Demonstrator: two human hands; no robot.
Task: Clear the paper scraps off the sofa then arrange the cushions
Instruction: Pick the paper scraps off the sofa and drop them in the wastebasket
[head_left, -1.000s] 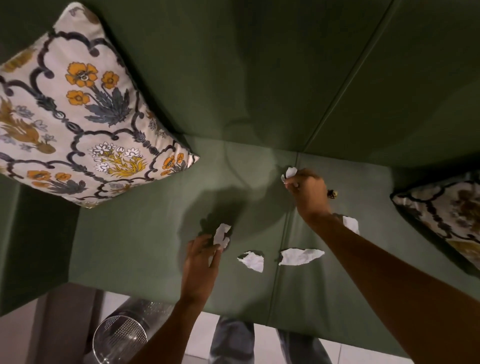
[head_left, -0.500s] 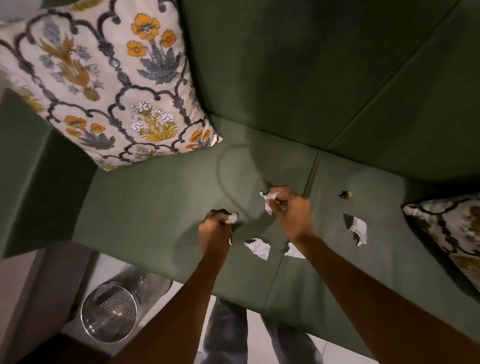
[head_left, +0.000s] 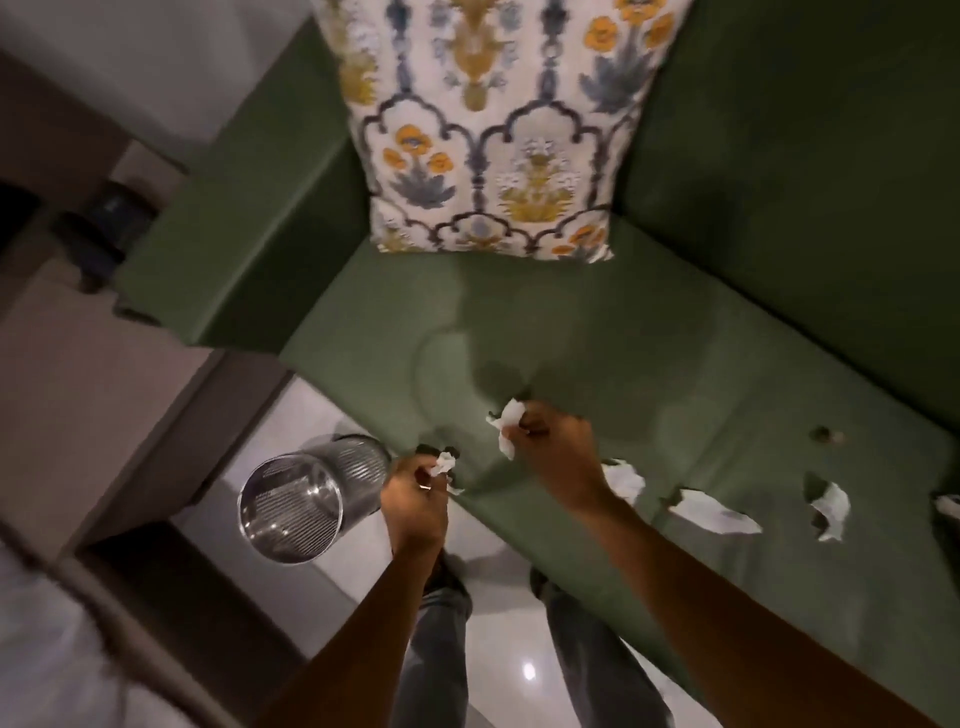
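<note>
My left hand (head_left: 415, 493) is closed on a small crumpled white paper scrap (head_left: 444, 462) at the front edge of the green sofa seat (head_left: 597, 332). Just right of it, my right hand (head_left: 558, 462) grips another white paper scrap (head_left: 506, 423) above the seat. Three loose scraps lie on the seat to the right: one (head_left: 626, 480) partly behind my right wrist, a long one (head_left: 714, 512) and a curled one (head_left: 831, 506). A floral cushion (head_left: 493, 130) leans upright against the sofa back near the left armrest.
A shiny metal mesh waste bin (head_left: 296, 501) stands on the pale floor just left of my left hand, beside the sofa front. The green armrest (head_left: 234, 218) rises at left. A small dark speck (head_left: 826, 434) lies on the seat. My legs are below.
Both hands have drawn back from the seat toward its front edge and leftward, each still holding a scrap. The view has swung left, bringing the bin nearer and the right cushion out of sight.
</note>
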